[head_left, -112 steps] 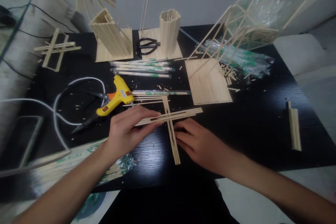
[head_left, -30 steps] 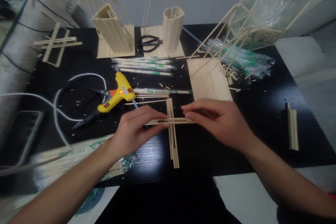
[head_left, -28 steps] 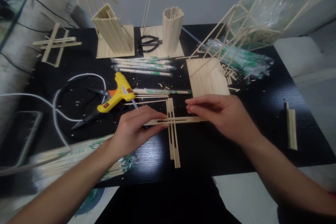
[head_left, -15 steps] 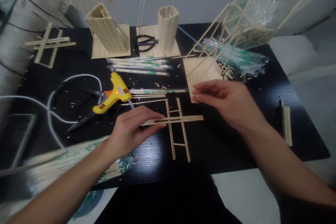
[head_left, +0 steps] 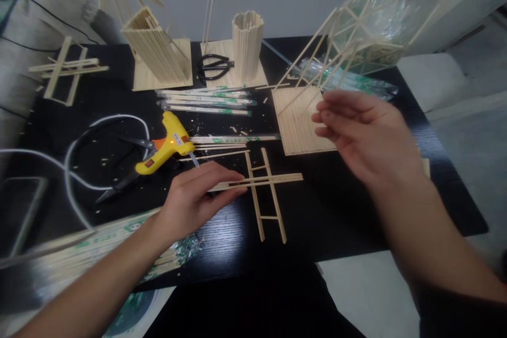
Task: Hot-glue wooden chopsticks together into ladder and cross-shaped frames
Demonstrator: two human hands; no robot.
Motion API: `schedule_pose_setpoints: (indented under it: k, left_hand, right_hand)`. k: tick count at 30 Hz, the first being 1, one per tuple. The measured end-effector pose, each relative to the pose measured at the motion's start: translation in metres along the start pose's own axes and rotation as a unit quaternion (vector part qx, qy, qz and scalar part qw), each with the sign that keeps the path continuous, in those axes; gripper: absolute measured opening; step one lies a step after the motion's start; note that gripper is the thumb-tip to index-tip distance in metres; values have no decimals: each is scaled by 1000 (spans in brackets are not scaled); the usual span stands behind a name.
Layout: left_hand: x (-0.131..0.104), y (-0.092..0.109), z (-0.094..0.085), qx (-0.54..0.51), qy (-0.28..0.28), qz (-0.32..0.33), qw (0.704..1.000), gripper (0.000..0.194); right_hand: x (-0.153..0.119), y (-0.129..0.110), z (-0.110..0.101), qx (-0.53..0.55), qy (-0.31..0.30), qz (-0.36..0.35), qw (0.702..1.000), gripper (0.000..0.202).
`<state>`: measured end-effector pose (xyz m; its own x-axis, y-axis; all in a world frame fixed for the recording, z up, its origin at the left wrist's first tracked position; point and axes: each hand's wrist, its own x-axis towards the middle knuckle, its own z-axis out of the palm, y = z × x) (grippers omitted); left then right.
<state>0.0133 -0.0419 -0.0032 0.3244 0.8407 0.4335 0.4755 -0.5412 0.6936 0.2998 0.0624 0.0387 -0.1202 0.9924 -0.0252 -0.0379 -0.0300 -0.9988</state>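
Note:
My left hand [head_left: 200, 195] pinches the left ends of a few thin wooden sticks [head_left: 283, 178] between thumb and fingers. They lie across a small ladder-shaped stick frame [head_left: 273, 198] of two long sticks with short rungs. Whether the sticks touch the frame I cannot tell. Raised at the right, my right hand [head_left: 360, 137] has loosely bent fingers, slightly apart, with nothing visible in them; it is a bit blurred. Just left of its fingertips, partly covered by them, is a flat stick panel [head_left: 299, 121]. A yellow glue gun [head_left: 168, 145] lies above my left hand.
Wrapped chopsticks [head_left: 206, 100] lie mid-table, with a larger pack [head_left: 99, 245] at front left. Behind stand a square stick tower [head_left: 156, 47], a round one [head_left: 247, 45], black scissors [head_left: 216, 65] and a film-covered frame [head_left: 380, 21]. A white cable [head_left: 67, 163] loops left.
My right hand has moved right and upward, away from the sticks, its fingers a little more curled. My left hand keeps its hold on the sticks. The view has shifted slightly.

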Motion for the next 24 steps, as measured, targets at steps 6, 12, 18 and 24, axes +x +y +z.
schedule_pose_setpoints:
  k: [6, 12, 18, 24]
  left_hand:
    - [-1, -1, 0, 0, -6, 2, 1000, 21]
    - [0, 0, 0, 1, -5, 5, 1000, 21]
    - [1, 1, 0, -1, 0, 1, 1000, 20]
    - [0, 2, -1, -2, 3, -6, 1000, 18]
  right_hand:
    - [8, 7, -16, -76, 1, -41, 996, 19]
    - [-6, 12, 3, -166, 34, -123, 978, 24]
    - [-7, 15, 0, -243, 29, -104, 964, 28]
    - [-13, 19, -11, -329, -3, -164, 930, 5]
